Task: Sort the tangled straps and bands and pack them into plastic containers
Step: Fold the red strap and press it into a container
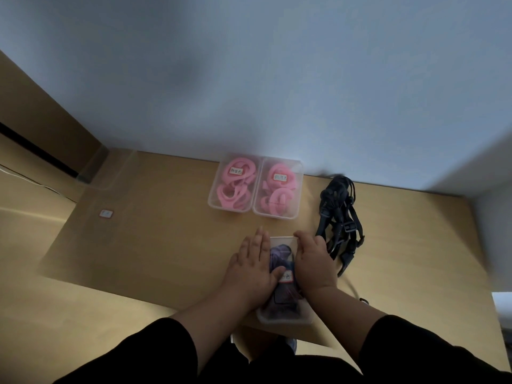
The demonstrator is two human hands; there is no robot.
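A clear plastic container [279, 241] with purple bands [279, 257] inside lies near the table's front edge, a white label on its lid. My left hand [253, 263] lies flat along its left side, thumb pressing the lid by the label. My right hand [313, 263] presses on its right side, fingers reaching to the far rim. Two lidded clear containers hold pink bands, the left one [233, 187] touching the right one [278, 189]. A tangle of black straps [339, 217] with buckles lies loose to the right.
The wooden table [166, 231] stands against a pale wall. An empty clear container [110, 169] sits at its far left corner. A small white label [106, 213] lies on the table's left part. A white object [502, 303] shows past the right edge.
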